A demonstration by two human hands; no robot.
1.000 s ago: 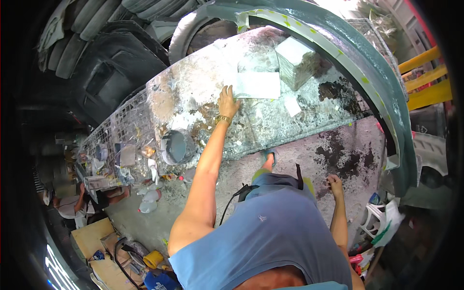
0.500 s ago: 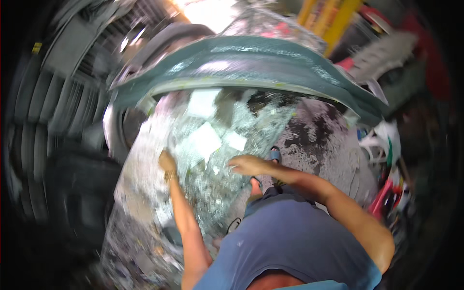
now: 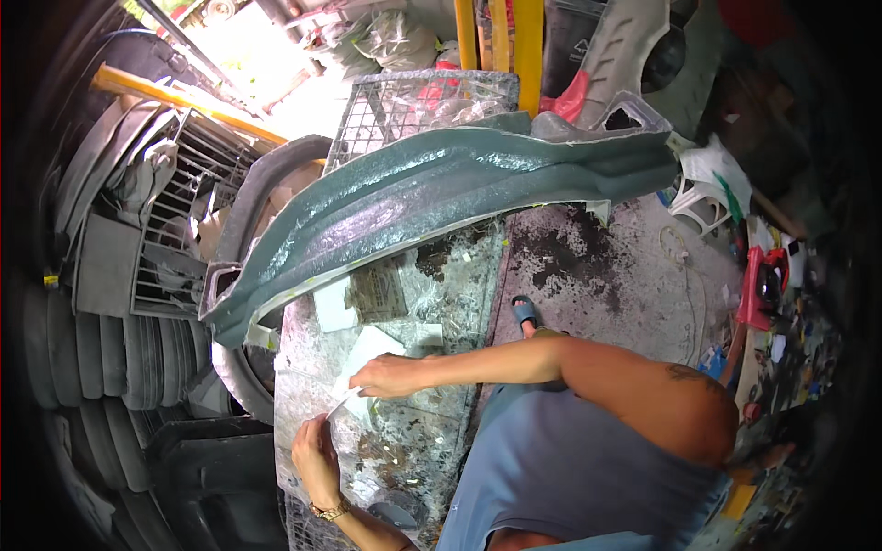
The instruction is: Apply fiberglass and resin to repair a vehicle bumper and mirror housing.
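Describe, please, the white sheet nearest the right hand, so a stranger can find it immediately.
Find the long, curved grey-green panel, then the stained worktable below it in the picture. There, the right hand partly hides the white sheet. It is larger than the small white piece at its right, and the hand overlaps it, unlike the other white piece by the brown block.

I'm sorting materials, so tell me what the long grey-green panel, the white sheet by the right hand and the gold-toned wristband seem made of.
Long grey-green panel: perhaps fibreglass or plastic, glossy; bright streaks cross its uneven surface.
White sheet: perhaps paper or thin cloth, matt; flat, no highlights.
Gold-toned wristband: likely metal, shiny; bright flecks show.
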